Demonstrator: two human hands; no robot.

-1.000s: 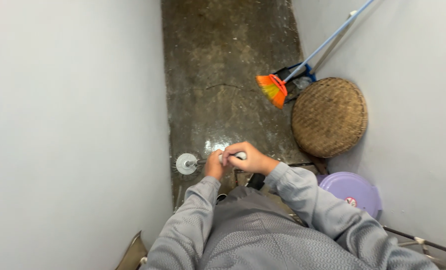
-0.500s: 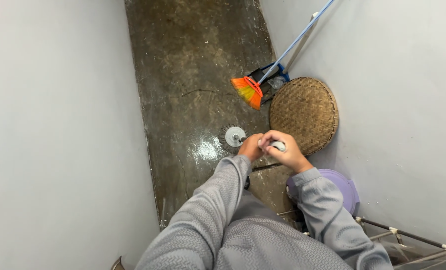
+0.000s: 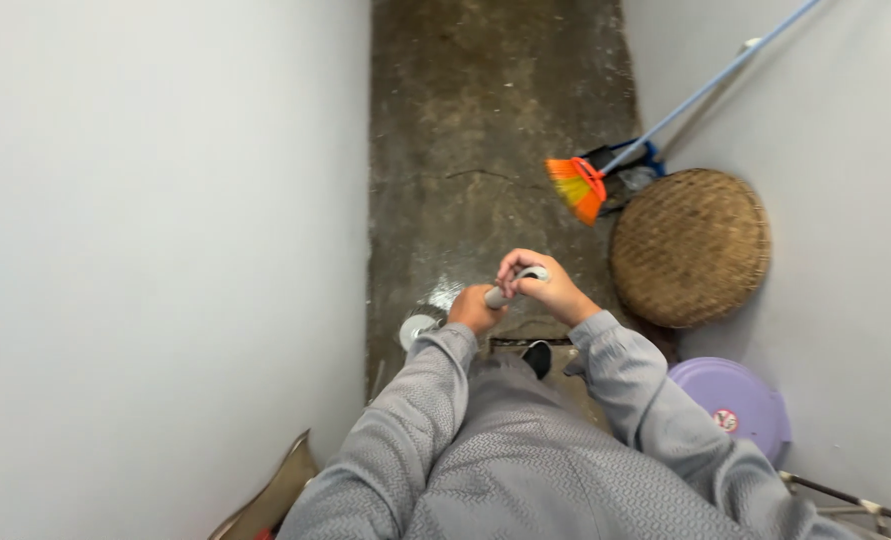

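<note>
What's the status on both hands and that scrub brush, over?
Left hand, right hand both gripping brush handle. Brush head on wet floor. Broom leaning clear.

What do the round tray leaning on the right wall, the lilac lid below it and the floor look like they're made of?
Round tray: woven bamboo or cane by its look, with a tan, matte criss-cross weave.
Lilac lid: probably plastic, smooth with an even colour and a soft sheen.
Floor: seemingly bare concrete, mottled brown-grey and cracked, with a glossy wet patch near the hands.

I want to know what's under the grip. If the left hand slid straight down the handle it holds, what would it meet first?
Most likely the round brush head at the handle's lower end, resting on the wet floor. The left hand partly hides that stretch, so the depth is uncertain.
</note>
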